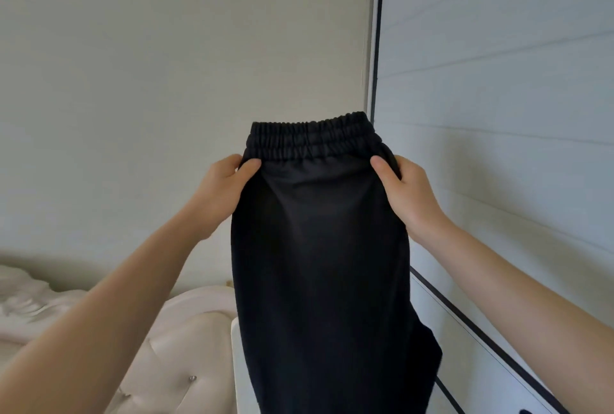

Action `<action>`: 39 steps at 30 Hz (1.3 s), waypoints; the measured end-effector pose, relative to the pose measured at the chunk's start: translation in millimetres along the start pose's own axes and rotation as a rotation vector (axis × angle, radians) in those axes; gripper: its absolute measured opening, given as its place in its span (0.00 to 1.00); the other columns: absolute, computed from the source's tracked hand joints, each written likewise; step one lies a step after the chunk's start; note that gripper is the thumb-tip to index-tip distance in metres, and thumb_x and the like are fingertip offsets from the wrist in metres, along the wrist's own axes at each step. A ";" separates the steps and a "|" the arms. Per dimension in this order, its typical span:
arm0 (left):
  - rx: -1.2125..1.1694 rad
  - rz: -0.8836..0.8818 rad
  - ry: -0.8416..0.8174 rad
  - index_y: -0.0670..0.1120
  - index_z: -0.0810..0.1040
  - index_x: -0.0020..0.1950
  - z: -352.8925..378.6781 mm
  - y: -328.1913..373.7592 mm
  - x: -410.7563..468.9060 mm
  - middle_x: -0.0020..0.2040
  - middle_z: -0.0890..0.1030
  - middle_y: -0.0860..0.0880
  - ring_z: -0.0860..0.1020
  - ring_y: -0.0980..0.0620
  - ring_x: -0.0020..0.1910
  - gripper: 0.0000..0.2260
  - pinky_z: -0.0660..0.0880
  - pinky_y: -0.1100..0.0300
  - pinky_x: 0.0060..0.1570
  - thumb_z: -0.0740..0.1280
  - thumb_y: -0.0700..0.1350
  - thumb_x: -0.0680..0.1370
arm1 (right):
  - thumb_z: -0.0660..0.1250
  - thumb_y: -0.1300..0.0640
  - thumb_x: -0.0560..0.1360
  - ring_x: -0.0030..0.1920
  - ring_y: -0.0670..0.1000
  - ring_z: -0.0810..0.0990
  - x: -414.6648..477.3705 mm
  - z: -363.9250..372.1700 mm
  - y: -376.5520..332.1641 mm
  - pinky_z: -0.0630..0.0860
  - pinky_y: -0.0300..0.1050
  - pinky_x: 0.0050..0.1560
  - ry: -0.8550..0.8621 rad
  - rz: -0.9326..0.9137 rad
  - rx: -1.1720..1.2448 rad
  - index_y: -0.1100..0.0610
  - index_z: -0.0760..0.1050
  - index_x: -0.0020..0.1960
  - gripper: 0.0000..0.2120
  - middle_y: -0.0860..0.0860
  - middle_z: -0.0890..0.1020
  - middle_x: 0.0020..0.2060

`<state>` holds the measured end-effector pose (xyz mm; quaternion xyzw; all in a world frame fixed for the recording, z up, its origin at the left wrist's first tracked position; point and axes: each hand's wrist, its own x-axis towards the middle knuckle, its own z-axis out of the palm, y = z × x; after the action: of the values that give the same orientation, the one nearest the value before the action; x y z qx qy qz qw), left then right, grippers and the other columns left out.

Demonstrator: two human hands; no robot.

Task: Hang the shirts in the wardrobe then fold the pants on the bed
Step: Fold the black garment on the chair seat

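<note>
A: Black pants (pixel 319 247) were held up in mid-air, in front of the wall (pixel 149 81). How were they gripped?

B: Each side was pinched just under the elastic waistband (pixel 309 136). The left hand (pixel 224 187) was clamped on the left edge, thumb laid across the front and fingers hidden behind the cloth. The right hand (pixel 403 191) was clamped on the right edge in the same way, thumb in front.

A: What room was seen around them?

B: Open space was seen above the waistband and to the left, against the bare wall. On the right, a pale wardrobe (pixel 498 97) with a dark edge strip was seen close beside the right hand; whether it was touched could not be told. Below and left, a padded headboard (pixel 172 347) and rumpled bedding (pixel 26 297) were seen, well under the hands.

A: And which way was the garment turned?

B: The waistband was kept uppermost and roughly level, slightly higher on the right. The long axis was hung downward, and the legs were cut off by the lower edge of the view.
</note>
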<state>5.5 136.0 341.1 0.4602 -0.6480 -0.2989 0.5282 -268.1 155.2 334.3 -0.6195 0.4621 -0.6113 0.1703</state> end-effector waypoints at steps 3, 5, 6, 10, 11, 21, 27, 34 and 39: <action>-0.088 -0.161 -0.116 0.42 0.80 0.57 -0.1 -33.6 -9.3 0.56 0.82 0.40 0.82 0.46 0.52 0.16 0.79 0.51 0.50 0.63 0.54 0.81 | 0.61 0.48 0.81 0.30 0.43 0.68 -12.0 4.3 17.4 0.64 0.32 0.31 -0.043 -0.030 -0.148 0.52 0.66 0.34 0.18 0.44 0.69 0.29; -0.070 -0.243 -0.185 0.41 0.80 0.59 4.9 -64.2 -20.0 0.57 0.82 0.39 0.82 0.43 0.53 0.16 0.81 0.47 0.50 0.63 0.52 0.82 | 0.61 0.47 0.80 0.29 0.46 0.65 -26.4 11.1 40.9 0.62 0.35 0.30 -0.091 0.005 -0.226 0.54 0.63 0.33 0.20 0.46 0.66 0.28; -0.057 -0.284 -0.219 0.41 0.80 0.59 8.1 -82.4 -26.9 0.57 0.81 0.38 0.82 0.42 0.53 0.16 0.80 0.45 0.52 0.63 0.52 0.82 | 0.61 0.48 0.80 0.29 0.47 0.65 -35.7 15.0 56.1 0.62 0.35 0.29 -0.120 0.040 -0.258 0.55 0.63 0.33 0.20 0.47 0.66 0.27; -0.104 -0.453 -0.288 0.44 0.80 0.60 28.8 -154.2 -56.3 0.56 0.83 0.43 0.83 0.46 0.52 0.12 0.80 0.46 0.55 0.62 0.49 0.82 | 0.62 0.48 0.80 0.27 0.47 0.65 -73.2 30.1 119.0 0.62 0.36 0.27 -0.212 0.192 -0.331 0.57 0.65 0.33 0.21 0.48 0.66 0.26; -0.116 -0.488 -0.305 0.45 0.80 0.60 34.9 -169.4 -61.3 0.56 0.84 0.45 0.83 0.47 0.53 0.12 0.80 0.47 0.54 0.62 0.48 0.83 | 0.62 0.48 0.80 0.27 0.47 0.65 -79.8 33.6 133.3 0.63 0.35 0.27 -0.236 0.228 -0.333 0.57 0.65 0.32 0.21 0.48 0.66 0.26; -0.122 -0.861 -0.289 0.39 0.84 0.54 70.7 -276.7 -45.0 0.53 0.85 0.42 0.84 0.46 0.51 0.15 0.81 0.55 0.46 0.69 0.51 0.79 | 0.66 0.43 0.76 0.29 0.51 0.68 -71.2 69.3 259.3 0.62 0.43 0.33 -0.480 0.652 -0.297 0.59 0.63 0.33 0.24 0.50 0.66 0.26; -0.393 -1.068 -0.012 0.41 0.82 0.54 86.0 -309.4 68.9 0.50 0.85 0.44 0.83 0.47 0.47 0.16 0.78 0.56 0.39 0.74 0.51 0.73 | 0.73 0.48 0.73 0.45 0.55 0.83 51.8 129.0 300.7 0.77 0.45 0.40 -0.348 1.024 0.131 0.59 0.81 0.48 0.14 0.55 0.85 0.43; -0.051 -1.151 0.006 0.36 0.75 0.59 110.7 -410.7 97.1 0.57 0.79 0.38 0.79 0.43 0.55 0.11 0.78 0.48 0.57 0.68 0.35 0.78 | 0.63 0.65 0.76 0.51 0.59 0.79 73.9 177.0 421.2 0.77 0.52 0.53 -0.555 1.232 -0.186 0.66 0.73 0.56 0.10 0.60 0.77 0.51; 0.031 -1.166 0.066 0.38 0.78 0.56 116.5 -453.6 113.6 0.54 0.80 0.40 0.79 0.40 0.54 0.11 0.78 0.43 0.57 0.72 0.37 0.75 | 0.70 0.64 0.75 0.54 0.58 0.78 79.1 200.5 467.1 0.76 0.54 0.57 -0.508 1.111 -0.255 0.65 0.76 0.58 0.13 0.59 0.78 0.54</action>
<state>19.0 -159.6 -39.3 0.7578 -0.2750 -0.5161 0.2894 -268.6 -218.0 -19.8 -0.4280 0.7297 -0.2052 0.4922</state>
